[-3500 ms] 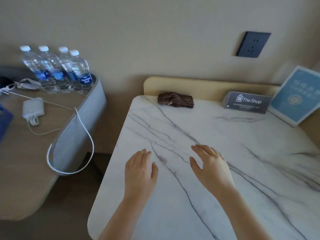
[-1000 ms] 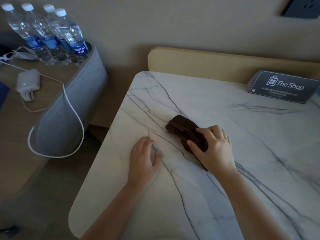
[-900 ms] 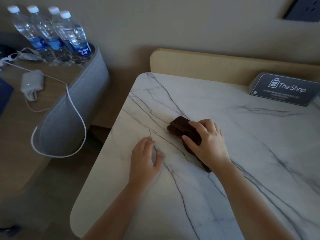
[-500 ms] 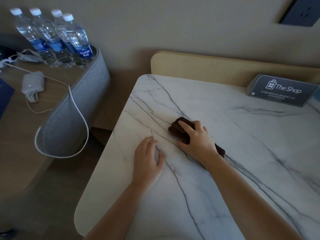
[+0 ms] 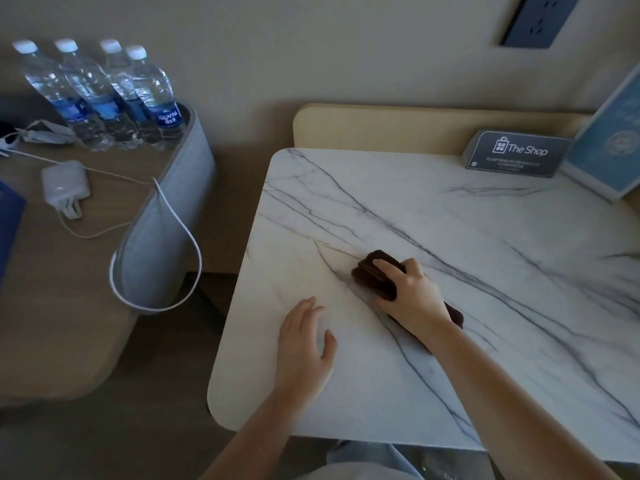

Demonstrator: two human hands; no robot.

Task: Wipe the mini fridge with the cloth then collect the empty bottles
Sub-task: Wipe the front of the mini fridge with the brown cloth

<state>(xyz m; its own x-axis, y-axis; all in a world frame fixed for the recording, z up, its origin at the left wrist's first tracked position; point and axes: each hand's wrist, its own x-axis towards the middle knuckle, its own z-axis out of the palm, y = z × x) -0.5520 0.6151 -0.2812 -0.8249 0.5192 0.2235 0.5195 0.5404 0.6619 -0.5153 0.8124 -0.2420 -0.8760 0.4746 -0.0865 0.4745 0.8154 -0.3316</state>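
Note:
A folded dark brown cloth (image 5: 372, 275) lies on the white marble top (image 5: 467, 258) near its left middle. My right hand (image 5: 410, 296) lies on the cloth with its fingers curled over the front fold and its thumb against the side. My left hand (image 5: 304, 344) rests flat on the marble just left of it, fingers straight. Several clear water bottles with blue labels (image 5: 104, 98) stand upright at the back of the wooden side table (image 5: 52, 278) on the left.
A white charger (image 5: 65, 185) and its cable (image 5: 162, 258) lie on the side table, the cable looping over its grey padded rim (image 5: 162, 233). A "The Shop" sign (image 5: 516, 154) and a blue framed card (image 5: 609, 147) stand at the marble's back right. A wall socket (image 5: 536, 19) is above.
My right hand fetched the cloth from the back of the marble top and has been sliding it leftward across the surface. My left hand stays flat on the marble.

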